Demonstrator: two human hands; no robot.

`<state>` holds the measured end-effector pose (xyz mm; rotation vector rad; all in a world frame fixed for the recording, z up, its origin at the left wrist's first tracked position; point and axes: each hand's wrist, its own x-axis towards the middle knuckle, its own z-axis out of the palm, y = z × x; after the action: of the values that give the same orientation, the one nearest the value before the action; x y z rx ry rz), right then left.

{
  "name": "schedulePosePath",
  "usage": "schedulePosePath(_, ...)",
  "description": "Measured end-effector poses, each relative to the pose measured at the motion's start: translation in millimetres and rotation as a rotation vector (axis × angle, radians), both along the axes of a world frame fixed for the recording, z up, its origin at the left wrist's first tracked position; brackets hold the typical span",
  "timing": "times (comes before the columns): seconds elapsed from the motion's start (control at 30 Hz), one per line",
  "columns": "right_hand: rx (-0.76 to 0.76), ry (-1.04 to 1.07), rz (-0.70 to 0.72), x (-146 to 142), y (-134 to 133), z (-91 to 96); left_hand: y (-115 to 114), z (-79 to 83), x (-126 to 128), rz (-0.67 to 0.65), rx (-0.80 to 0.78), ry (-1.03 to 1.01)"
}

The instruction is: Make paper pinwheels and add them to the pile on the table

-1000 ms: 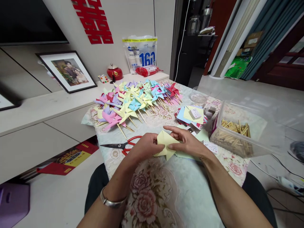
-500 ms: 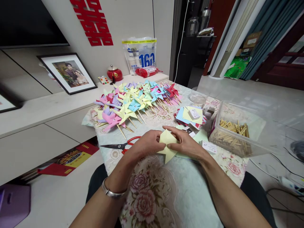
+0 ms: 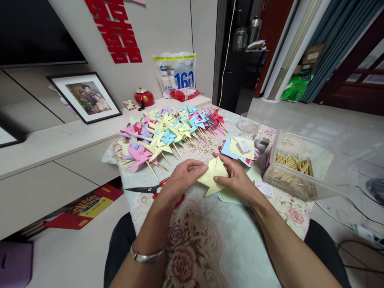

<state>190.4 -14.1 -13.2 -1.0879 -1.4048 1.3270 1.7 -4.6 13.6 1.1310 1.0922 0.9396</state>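
Note:
Between my hands is a pale yellow paper pinwheel (image 3: 212, 176), its corners folded toward the middle and one point facing down. My right hand (image 3: 235, 178) pinches it from the right, thumb on the front and fingers behind. On the other side, my left hand (image 3: 187, 176) has its thumb tip at the pinwheel's left edge, fingers curled and partly hidden. Under my left wrist lie red-handled scissors (image 3: 151, 189), blades pointing left. A stack of pale green paper (image 3: 232, 197) lies beneath my right hand. Finished pinwheels (image 3: 168, 136) on sticks are heaped beyond my hands.
At right stands a clear plastic box (image 3: 291, 176) of wooden sticks. Coloured paper squares (image 3: 234, 146) with a small box (image 3: 243, 147) on top lie nearer the middle. Another small white box (image 3: 264, 188) sits beside the plastic box. A picture frame (image 3: 87, 98) stands on the cabinet.
The pinwheel has tilted and shifted slightly right and up. My left thumb has slid from its middle to its left edge; my right hand still grips it.

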Motion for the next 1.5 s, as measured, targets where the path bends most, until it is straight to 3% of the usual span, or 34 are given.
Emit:
schedulePosePath(0.27,0.096,0.132,-0.156,-1.6,2.5,-2.8,-21.7,-23.7,43.9,0.218,-0.135,-0.352)
schedulePosePath(0.5,0.093,0.093,-0.151,-4.6,2.5,-3.3,-23.5,-38.8,48.6,0.353,-0.097,-0.29)
schedulePosePath(0.67,0.08,0.064,-0.115,-7.5,0.9,-2.8,-23.1,-41.8,42.4,0.349,-0.088,-0.295)
schedulePosePath(0.93,-0.045,0.209,-0.056,-3.5,2.2,-4.6,-19.6,-39.0,32.1,0.369,-0.143,-0.42)
schedulePosePath(1.2,0.179,0.091,-0.1,1.7,3.6,-6.4,-19.0,-31.9,17.2,0.343,-0.192,-0.48)
schedulePosePath(1.33,0.297,-0.032,0.022,5.1,1.3,-3.4,-19.0,-32.6,14.2,0.344,-0.196,-0.493)
schedulePosePath(1.5,0.303,-0.095,0.133,7.0,-0.9,1.1,-18.0,-34.4,15.6,0.281,-0.182,-0.494)
